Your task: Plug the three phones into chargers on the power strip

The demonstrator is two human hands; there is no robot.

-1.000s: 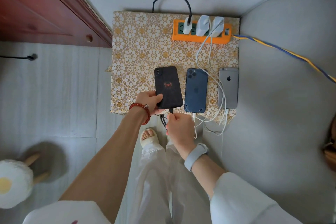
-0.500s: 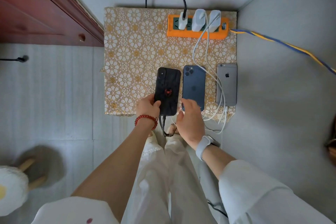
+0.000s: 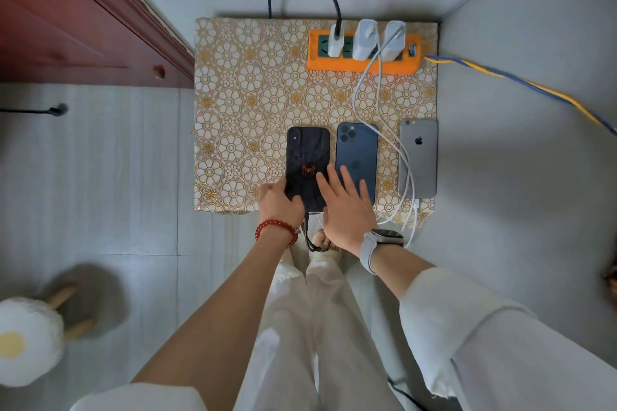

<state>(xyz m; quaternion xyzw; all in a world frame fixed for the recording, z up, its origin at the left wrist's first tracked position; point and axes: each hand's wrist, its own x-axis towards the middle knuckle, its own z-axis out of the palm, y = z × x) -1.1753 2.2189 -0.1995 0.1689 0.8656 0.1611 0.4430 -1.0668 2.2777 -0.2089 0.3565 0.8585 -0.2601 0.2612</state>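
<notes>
Phones lie face-down in a row on the gold floral mat (image 3: 233, 110), each with a cable at its near end.
Left hand (image 3: 278, 202) pinches the slick, rigid black spider-case phone (image 3: 306, 157) by its lower edge; right hand (image 3: 345, 207) rests spread and flat across it and the blue phone (image 3: 357, 153). Best held by the sides.

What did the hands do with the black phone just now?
The right hand let go of the black cable's plug and now lies open across the black phone and blue phone. The left hand still grips the black phone, now straightened. The grey phone stayed put.
</notes>
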